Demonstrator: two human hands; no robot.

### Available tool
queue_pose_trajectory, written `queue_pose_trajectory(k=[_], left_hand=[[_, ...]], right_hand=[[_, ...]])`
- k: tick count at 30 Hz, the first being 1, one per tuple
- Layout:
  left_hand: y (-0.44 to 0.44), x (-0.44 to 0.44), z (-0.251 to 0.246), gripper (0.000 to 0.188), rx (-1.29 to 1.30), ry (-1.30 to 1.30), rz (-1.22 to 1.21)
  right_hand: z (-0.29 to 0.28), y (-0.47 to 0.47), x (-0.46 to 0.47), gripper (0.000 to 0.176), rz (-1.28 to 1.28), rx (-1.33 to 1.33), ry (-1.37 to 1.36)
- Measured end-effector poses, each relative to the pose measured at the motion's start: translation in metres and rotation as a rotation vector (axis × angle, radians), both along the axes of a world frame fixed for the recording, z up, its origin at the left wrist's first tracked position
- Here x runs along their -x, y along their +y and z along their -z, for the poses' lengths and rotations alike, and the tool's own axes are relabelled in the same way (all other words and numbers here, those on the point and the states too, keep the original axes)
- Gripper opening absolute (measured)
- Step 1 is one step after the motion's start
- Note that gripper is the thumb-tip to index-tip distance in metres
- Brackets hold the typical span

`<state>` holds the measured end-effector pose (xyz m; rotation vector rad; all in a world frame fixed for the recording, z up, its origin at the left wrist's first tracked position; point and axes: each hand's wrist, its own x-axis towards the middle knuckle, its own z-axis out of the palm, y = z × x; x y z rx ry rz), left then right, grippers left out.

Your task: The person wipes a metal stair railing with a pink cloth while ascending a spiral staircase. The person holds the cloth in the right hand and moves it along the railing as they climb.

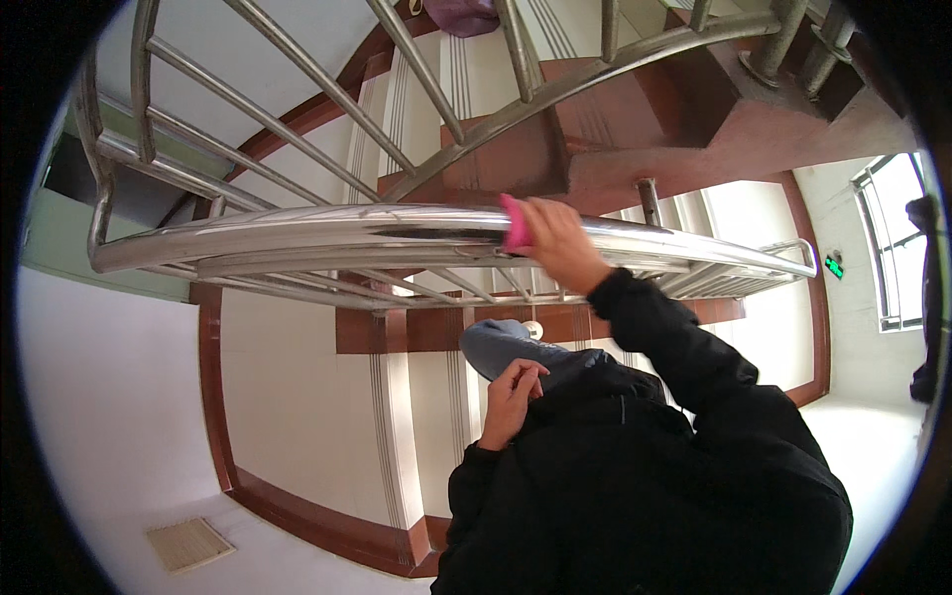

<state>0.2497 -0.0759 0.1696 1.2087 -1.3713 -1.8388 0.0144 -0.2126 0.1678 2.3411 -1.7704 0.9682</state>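
My right hand [559, 239] presses a pink cloth [515, 225] onto the top of a shiny stainless steel handrail [327, 225]. The cloth shows at the fingers' left side and wraps over the rail; the palm side of the hand is hidden. Before my body, below the rail in the picture, my left hand [513, 394] hangs with loosely curled fingers and nothing seen in it. It is near the front of my black jacket [669, 476] and clear of the rail. A leg in blue jeans [491, 346] shows between the left hand and the railing.
Tiled stairs [431, 431] with grooved edges lie beneath me. Slanting metal bars [297, 134] and another flight [513, 149] are beyond the rail. A purple item [465, 16] lies on upper steps. White walls [111, 387] flank the stairwell, with a window [898, 238] at right.
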Motion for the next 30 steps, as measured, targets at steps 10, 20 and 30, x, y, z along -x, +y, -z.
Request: queue_pose_trajectory(k=[10,20,30], left_hand=[[-0.004,-0.02,0.017,0.021,0.059,0.039,-0.165],[0.032,-0.035,0.005,0.02,0.038,0.022,-0.23],[0.015,-0.034,0.004,0.021,0.136,0.032,-0.341]], right_hand=[[0.048,0.04,0.107,0.078,-0.008,-0.252,0.103],[-0.049,-0.043,-0.074,0.079,-0.119,0.129,0.15],[0.097,0.079,0.168,0.088,0.149,-0.182,0.093]])
